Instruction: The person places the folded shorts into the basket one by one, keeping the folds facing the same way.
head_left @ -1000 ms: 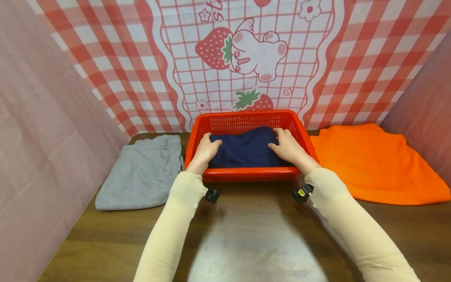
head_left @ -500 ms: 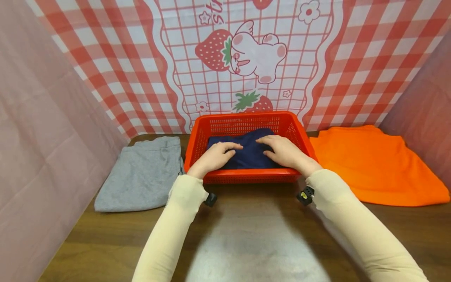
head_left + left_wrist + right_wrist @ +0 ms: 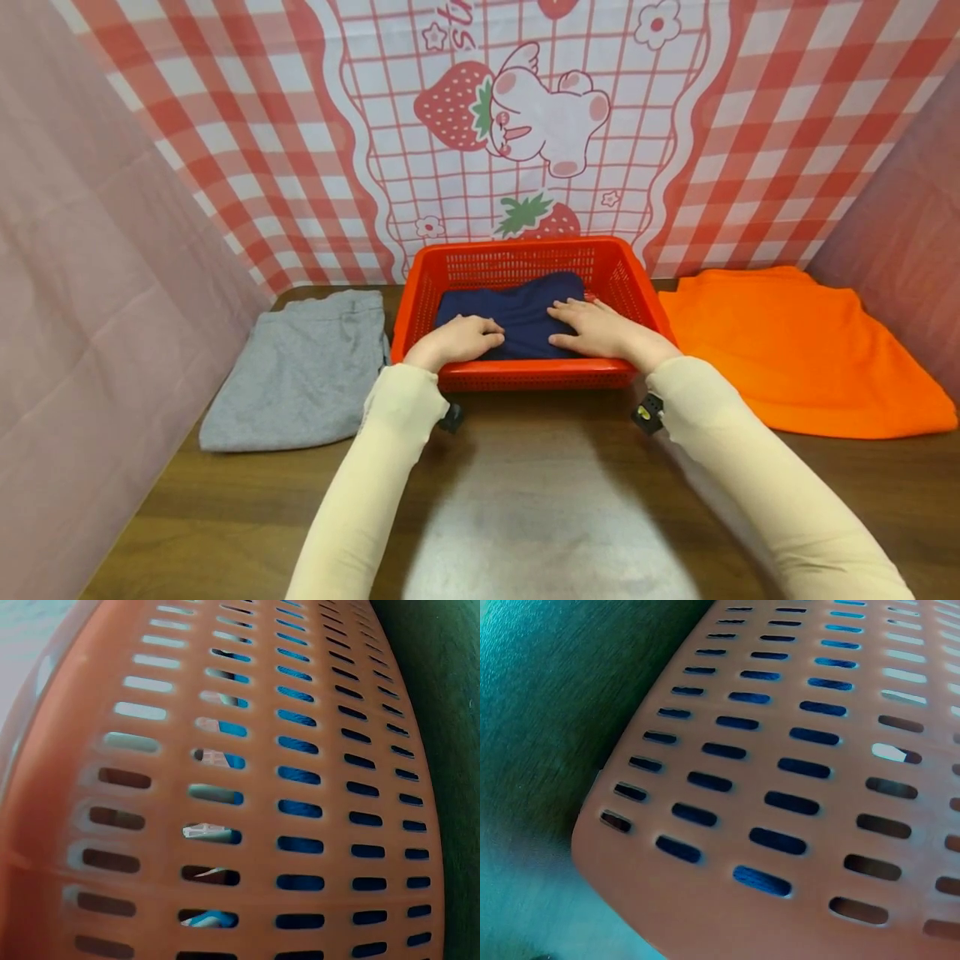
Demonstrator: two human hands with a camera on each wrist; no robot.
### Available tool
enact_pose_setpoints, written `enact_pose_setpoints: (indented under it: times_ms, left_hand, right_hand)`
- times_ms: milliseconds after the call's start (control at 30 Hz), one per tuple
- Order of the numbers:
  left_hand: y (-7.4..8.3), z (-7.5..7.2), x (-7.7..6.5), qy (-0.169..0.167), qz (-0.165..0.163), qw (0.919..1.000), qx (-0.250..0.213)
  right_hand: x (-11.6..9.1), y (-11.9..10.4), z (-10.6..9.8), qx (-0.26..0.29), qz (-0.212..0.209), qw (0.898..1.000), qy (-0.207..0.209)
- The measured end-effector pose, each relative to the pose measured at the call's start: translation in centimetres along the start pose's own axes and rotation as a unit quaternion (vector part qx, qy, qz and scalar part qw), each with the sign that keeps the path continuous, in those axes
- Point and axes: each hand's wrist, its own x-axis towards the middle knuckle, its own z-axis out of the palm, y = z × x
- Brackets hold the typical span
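Folded navy blue cloth (image 3: 525, 304) lies inside a red plastic basket (image 3: 532, 373) with slotted walls. My left hand (image 3: 461, 337) rests on the left front part of the cloth, fingers extended over it. On its right part my right hand (image 3: 596, 333) lies flat with the fingers spread. Both wrists cross the basket's front rim. In the left wrist view the slotted basket wall (image 3: 255, 780) fills most of the picture, with blue cloth showing through the slots. The right wrist view shows the same kind of basket wall (image 3: 727, 802), and neither hand is seen there.
Folded grey cloth (image 3: 300, 375) lies left of the basket on the wooden table (image 3: 540, 500). To the right is a large folded orange cloth (image 3: 802, 350). A red checked curtain with strawberry prints (image 3: 547, 108) hangs right behind the basket, and pinkish drapes (image 3: 112, 250) stand at both sides.
Both hands have let go of the navy cloth's side edges, moved inward over it, and come down onto its top. The cloth now lies a little flatter in the basket.
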Motion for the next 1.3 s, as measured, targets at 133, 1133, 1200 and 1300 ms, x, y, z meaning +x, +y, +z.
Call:
enact_pose_setpoints:
  times_ms: [133, 1133, 1200, 1300]
  left_hand:
    - [0.0, 0.1, 0.3, -0.039, -0.022, 0.9989, 0.013]
    - [-0.1, 0.2, -0.4, -0.024, -0.022, 0.9991, 0.029]
    - [0.0, 0.2, -0.4, -0.038, -0.022, 0.9984, 0.038]
    - [0.0, 0.1, -0.4, -0.064, -0.022, 0.9970, 0.038]
  right_hand:
    - [0.0, -0.1, -0.1, 0.005, 0.021, 0.999, -0.035]
    - [-1.0, 0.1, -0.1, -0.011, 0.008, 0.999, 0.051]
    - [-1.0, 0.1, -0.1, -0.004, 0.005, 1.000, 0.024]
    - [-0.9, 0.2, -0.1, 0.001, -0.005, 1.000, -0.019]
